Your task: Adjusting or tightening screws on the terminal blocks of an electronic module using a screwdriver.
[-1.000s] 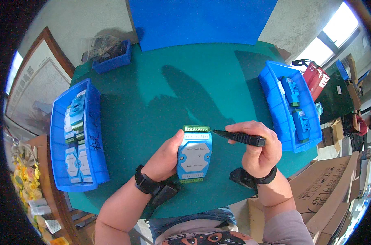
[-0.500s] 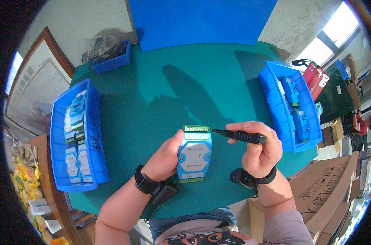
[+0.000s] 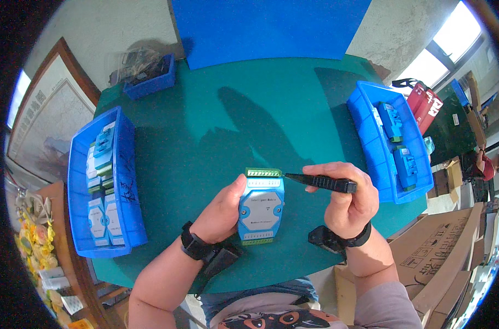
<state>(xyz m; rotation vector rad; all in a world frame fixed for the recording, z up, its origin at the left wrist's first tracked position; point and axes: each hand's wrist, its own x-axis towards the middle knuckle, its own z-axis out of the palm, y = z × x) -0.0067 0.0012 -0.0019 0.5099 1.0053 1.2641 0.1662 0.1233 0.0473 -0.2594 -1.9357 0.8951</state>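
Observation:
My left hand (image 3: 223, 209) grips a blue and grey electronic module (image 3: 262, 211) by its left side, thumb near the upper corner. Along the module's far end runs a green screw terminal block (image 3: 263, 172), and another green terminal strip (image 3: 257, 241) lines its near end. In my right hand (image 3: 354, 204) is a black pen-like tool (image 3: 326, 182) with a ribbed grip and a tapered tip. That tip points left, at the right end of the far terminal block; whether it touches cannot be made out.
On the left of the green table (image 3: 200, 164) stands a blue bin (image 3: 130, 219) of similar modules; another blue bin (image 3: 364, 137) with modules is at the right. A small blue box (image 3: 156, 85) of dark parts sits far left. Cardboard boxes (image 3: 441, 247) flank the right side.

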